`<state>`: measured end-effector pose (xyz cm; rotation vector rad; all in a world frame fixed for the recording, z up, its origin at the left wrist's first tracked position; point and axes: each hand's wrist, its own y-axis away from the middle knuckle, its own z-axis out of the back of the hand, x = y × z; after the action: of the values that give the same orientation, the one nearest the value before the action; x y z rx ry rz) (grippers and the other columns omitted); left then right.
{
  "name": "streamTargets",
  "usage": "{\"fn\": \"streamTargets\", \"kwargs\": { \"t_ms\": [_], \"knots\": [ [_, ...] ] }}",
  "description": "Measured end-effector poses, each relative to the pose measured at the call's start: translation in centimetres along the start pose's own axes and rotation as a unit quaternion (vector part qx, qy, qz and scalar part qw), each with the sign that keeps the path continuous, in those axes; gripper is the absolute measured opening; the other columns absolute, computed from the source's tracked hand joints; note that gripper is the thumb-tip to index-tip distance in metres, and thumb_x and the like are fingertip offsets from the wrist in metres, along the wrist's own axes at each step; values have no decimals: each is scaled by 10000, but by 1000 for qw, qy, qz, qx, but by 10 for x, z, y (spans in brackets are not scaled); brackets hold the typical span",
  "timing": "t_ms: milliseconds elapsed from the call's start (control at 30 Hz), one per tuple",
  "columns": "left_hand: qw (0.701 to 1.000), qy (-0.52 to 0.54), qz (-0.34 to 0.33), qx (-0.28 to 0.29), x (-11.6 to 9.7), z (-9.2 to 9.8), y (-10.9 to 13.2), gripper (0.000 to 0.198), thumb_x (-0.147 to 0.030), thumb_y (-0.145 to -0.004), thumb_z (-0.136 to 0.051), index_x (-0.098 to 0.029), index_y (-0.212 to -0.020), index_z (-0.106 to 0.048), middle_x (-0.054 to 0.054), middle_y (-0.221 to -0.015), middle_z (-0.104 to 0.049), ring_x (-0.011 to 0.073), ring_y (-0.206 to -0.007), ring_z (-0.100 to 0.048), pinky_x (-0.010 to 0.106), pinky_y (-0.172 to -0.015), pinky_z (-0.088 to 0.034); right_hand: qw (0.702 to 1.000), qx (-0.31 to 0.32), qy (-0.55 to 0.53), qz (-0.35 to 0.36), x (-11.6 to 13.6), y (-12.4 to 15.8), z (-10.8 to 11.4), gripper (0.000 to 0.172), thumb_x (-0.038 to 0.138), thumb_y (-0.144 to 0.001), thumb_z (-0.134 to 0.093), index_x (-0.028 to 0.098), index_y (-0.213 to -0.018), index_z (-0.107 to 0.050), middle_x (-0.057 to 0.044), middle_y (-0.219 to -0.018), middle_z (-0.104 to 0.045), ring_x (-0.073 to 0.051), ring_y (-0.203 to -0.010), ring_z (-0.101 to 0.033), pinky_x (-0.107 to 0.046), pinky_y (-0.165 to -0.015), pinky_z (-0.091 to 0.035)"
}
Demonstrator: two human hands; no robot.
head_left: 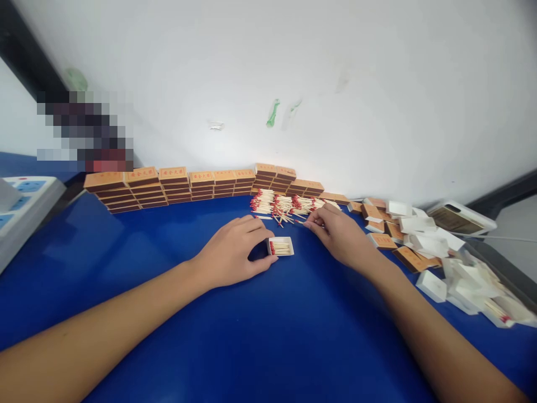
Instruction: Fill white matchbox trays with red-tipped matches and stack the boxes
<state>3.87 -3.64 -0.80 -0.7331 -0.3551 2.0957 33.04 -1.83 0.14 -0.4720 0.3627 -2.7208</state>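
Upon the glossy blue counter (pixel 251 336), your left hand (pixel 235 252) clamps its fingers (pixel 257 236) on a small rectangular white cardboard tray (pixel 281 239), long axis left–right, red match heads (pixel 272 248) leftward; beyond, your right hand (pixel 340 234) pinches one slender wooden match (pixel 301 223), head leftward, beside heaped red-tipped matches (pixel 284 206).

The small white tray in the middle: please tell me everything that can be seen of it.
The small white tray is rectangular, shallow and open on top, with thin walls that look like card. It holds matches, pale sticks lying lengthwise with red heads toward the left end. It rests upright on the blue table, on the near side of the loose match pile. The left grip spans its left end, thumb at the near corner, fingers at the far one. Match count is unclear.
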Motion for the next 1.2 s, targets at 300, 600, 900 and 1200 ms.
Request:
{"fn": "streamTargets", "kwargs": {
  "t_ms": [300, 600, 900, 1200],
  "knots": [
    [1000, 2, 10, 3, -1, 1, -1, 252, -326, -963, -740, -192, -1177, -723, 54, -1044, -738, 243, -992, -662, 422, -917, -548, 991, 47, -60, 112, 45, 12, 9, 119, 289, -1077, -563, 227, -992, -619, -63, -997, -622, -208, -834, -616, -334, -724, -484],
    [1000, 1, 10, -1, -1, 1, -1, 236, -347, -968, -735, -196, -1148, -716, 65, -1049, -737, 247, -993, -665, 418, -920, -549, 989, 53, -48, 132, 56, 14, -1, 95, 280, -1078, -550, 244, -1012, -608, -80, -1035, -646, -226, -888, -656, -351, -757, -525],
    [1000, -3, 12, 3, -1, 1, -1, 232, -341, -962, -741, -205, -1148, -722, 54, -1055, -740, 240, -995, -671, 417, -921, -541, 991, 27, -86, 101, 53, 12, 5, 137, 320, -1065, -590, 239, -963, -632, -47, -926, -619, -196, -769, -586, -325, -692, -464],
    [1000, 5, 17, -2, -1, 2, 0, 249, -345, -968, -733, -186, -1160, -721, 66, -1060, -747, 245, -990, -667, 428, -916, -546, 1000, -25, 16, 10, -14, 4, 36, 207, 354, -996, -583, 230, -859, -677, -58, -766, -652, -218, -682, -579, -346, -642, -410]
  ]
}}
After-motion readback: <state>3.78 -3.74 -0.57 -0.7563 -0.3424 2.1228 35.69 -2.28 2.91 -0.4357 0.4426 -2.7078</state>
